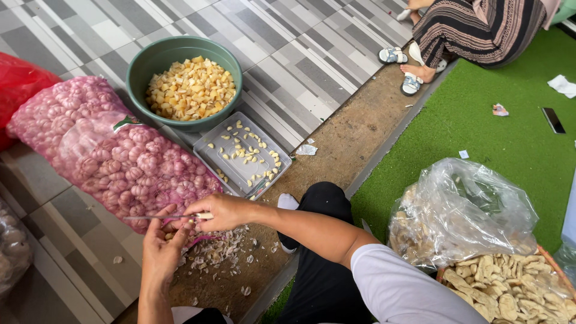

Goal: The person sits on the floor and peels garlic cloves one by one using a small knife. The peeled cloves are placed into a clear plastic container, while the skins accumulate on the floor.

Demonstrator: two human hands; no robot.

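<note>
Net sack (114, 150): pink mesh, bulging with whole garlic bulbs, lying on the tiled floor.
Clear bag (462, 210): crumpled plastic, on the green mat.
Bowl (157, 60): green, round, heaped with pale yellow peeled cloves.
Tray (223, 157): clear, rectangular, a thin scatter of cloves, touching the bowl.
Right hand (219, 211): closed on the knife (165, 217), blade thin and pointing left.
Left hand (161, 243): cupped, fingers curled round a garlic clove (170, 235), small, pale, mostly hidden, just under the blade.
Skins (225, 252): papery flakes strewn beneath the hands.
</note>
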